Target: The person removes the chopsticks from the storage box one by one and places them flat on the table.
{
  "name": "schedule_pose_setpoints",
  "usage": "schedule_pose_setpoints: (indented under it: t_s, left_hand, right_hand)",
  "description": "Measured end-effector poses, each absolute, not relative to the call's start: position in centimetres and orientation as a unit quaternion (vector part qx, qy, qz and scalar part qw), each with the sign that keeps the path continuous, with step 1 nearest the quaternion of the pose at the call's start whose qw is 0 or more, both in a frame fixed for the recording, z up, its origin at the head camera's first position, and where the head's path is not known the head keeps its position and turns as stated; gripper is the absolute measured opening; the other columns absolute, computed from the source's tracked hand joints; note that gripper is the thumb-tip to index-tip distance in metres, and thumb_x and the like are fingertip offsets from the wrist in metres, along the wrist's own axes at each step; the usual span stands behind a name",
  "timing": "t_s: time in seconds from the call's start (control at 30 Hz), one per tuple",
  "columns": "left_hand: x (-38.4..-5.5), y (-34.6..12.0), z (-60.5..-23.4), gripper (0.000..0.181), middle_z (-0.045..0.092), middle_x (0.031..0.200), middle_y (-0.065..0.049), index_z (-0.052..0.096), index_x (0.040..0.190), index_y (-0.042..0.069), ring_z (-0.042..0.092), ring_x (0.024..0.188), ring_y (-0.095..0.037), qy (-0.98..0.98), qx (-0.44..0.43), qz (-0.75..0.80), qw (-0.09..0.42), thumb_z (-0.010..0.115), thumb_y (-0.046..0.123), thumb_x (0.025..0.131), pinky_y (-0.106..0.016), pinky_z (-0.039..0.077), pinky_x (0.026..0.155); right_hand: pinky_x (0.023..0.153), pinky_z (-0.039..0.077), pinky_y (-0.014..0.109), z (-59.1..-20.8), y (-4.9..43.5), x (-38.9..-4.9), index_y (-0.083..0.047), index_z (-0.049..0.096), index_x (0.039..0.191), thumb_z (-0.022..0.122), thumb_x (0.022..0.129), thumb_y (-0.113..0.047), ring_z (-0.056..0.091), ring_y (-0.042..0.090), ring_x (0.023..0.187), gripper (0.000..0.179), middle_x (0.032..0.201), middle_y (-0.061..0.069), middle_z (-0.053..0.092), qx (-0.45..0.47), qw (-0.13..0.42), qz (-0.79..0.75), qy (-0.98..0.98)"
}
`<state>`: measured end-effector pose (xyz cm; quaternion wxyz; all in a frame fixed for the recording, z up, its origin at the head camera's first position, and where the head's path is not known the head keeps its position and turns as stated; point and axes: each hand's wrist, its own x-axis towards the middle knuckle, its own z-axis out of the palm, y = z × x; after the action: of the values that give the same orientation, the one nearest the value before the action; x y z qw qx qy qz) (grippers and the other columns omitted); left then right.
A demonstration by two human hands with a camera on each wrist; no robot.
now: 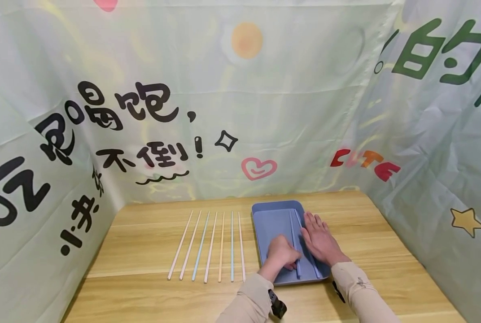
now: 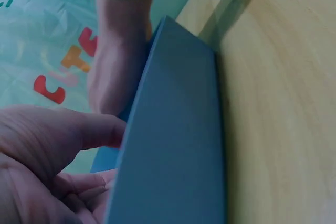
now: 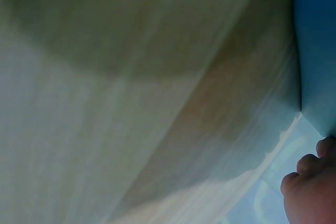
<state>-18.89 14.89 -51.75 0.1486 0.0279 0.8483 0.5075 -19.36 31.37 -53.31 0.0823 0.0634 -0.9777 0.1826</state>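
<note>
A blue rectangular tray (image 1: 277,205) holds two blue chopsticks, set at slightly different angles. My left hand (image 1: 282,253) reaches into the tray with curled fingers and pinches the left chopstick (image 1: 293,229) near its lower half. In the left wrist view, the tray wall (image 2: 173,129) hides the fingertips of that left hand (image 2: 47,156). My right hand (image 1: 320,240) lies over the tray's right side, fingers straight and close together, beside the right chopstick (image 1: 314,264). Only the knuckles of the right hand (image 3: 315,182) show in the right wrist view.
Left of the tray, several pastel chopsticks lie in a spaced row, among them a yellow one (image 1: 222,246) and a light blue one (image 1: 232,246). They rest on a wooden table (image 1: 139,260). Printed cloth walls (image 1: 208,107) enclose its back and sides.
</note>
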Motion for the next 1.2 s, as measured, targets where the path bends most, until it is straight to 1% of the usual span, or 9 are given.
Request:
schedule_pose_setpoints:
  t_s: [0.23,0.37,0.43,0.6,0.7,0.83,0.93,1.0,1.2]
  left_hand:
    - [-19.0,13.5,-50.1,0.026,0.060,0.057,-0.005,0.059,0.072,0.006,0.069,0.047,-0.019,0.815,0.023,0.553,0.172,0.078,-0.009,0.082,-0.026,0.058,0.045]
    - [-19.1,12.5,-49.1,0.020,0.063,0.065,-0.008,0.062,0.079,0.003,0.072,0.053,-0.021,0.794,0.022,0.579,0.184,0.076,-0.011,0.083,-0.027,0.060,0.048]
    - [-19.1,12.0,-48.8,0.018,0.066,0.067,-0.009,0.063,0.081,0.003,0.071,0.054,-0.020,0.788,0.028,0.587,0.184,0.075,-0.010,0.084,-0.028,0.061,0.049]
    - [-19.4,10.4,-48.4,0.013,0.074,0.075,-0.019,0.065,0.085,0.000,0.068,0.054,-0.016,0.767,0.042,0.614,0.183,0.074,-0.010,0.085,-0.030,0.061,0.050]
    - [-19.7,9.2,-48.1,0.010,0.077,0.085,-0.025,0.067,0.092,-0.004,0.068,0.056,-0.016,0.760,0.045,0.621,0.186,0.074,-0.010,0.087,-0.031,0.062,0.051]
    - [-20.2,7.4,-47.7,0.017,0.077,0.089,-0.022,0.069,0.103,-0.009,0.069,0.057,-0.016,0.755,0.050,0.626,0.188,0.074,-0.008,0.088,-0.030,0.063,0.054]
    - [-20.6,5.9,-47.6,0.022,0.075,0.086,-0.015,0.069,0.108,-0.012,0.067,0.056,-0.015,0.751,0.053,0.631,0.184,0.074,-0.008,0.087,-0.030,0.063,0.055]
    - [-20.9,4.8,-47.6,0.025,0.074,0.086,-0.015,0.069,0.111,-0.012,0.066,0.056,-0.014,0.752,0.052,0.632,0.182,0.074,-0.007,0.087,-0.029,0.064,0.057]
    - [-21.7,1.0,-48.0,0.027,0.075,0.096,-0.026,0.067,0.115,-0.014,0.070,0.061,-0.015,0.746,0.055,0.639,0.180,0.072,-0.006,0.090,-0.031,0.065,0.062]
  right_hand:
    - [0.124,0.027,0.071,-53.3,31.2,-19.5,0.013,0.033,0.157,0.042,0.113,-0.023,0.031,0.057,0.152,0.058,0.163,0.033,0.036,0.063,0.090,0.179,-0.978]
    - [0.124,0.026,0.071,-53.4,31.2,-19.6,0.013,0.032,0.158,0.042,0.113,-0.023,0.029,0.057,0.153,0.058,0.164,0.034,0.034,0.061,0.085,0.177,-0.979]
    - [0.124,0.026,0.071,-53.4,31.3,-19.6,0.013,0.031,0.158,0.041,0.113,-0.023,0.028,0.057,0.153,0.059,0.165,0.034,0.033,0.060,0.082,0.175,-0.979]
    - [0.124,0.026,0.071,-53.6,31.4,-19.6,0.014,0.029,0.158,0.040,0.113,-0.024,0.027,0.057,0.153,0.060,0.165,0.034,0.032,0.058,0.075,0.170,-0.981]
    - [0.124,0.026,0.071,-53.6,31.4,-19.6,0.013,0.029,0.159,0.040,0.114,-0.025,0.026,0.057,0.154,0.060,0.166,0.034,0.031,0.058,0.073,0.171,-0.981]
    - [0.124,0.026,0.071,-53.5,31.4,-19.5,0.013,0.028,0.159,0.041,0.114,-0.024,0.027,0.056,0.154,0.060,0.165,0.033,0.032,0.061,0.073,0.173,-0.980]
    - [0.124,0.026,0.071,-53.4,31.4,-19.5,0.014,0.029,0.159,0.042,0.113,-0.024,0.027,0.056,0.154,0.060,0.165,0.034,0.031,0.061,0.072,0.175,-0.980]
    - [0.124,0.026,0.071,-53.5,31.4,-19.5,0.014,0.029,0.158,0.042,0.113,-0.024,0.027,0.056,0.153,0.060,0.165,0.034,0.032,0.061,0.073,0.175,-0.980]
    - [0.124,0.026,0.071,-53.6,31.4,-19.6,0.014,0.029,0.158,0.041,0.113,-0.024,0.027,0.057,0.153,0.060,0.165,0.035,0.031,0.064,0.071,0.177,-0.980]
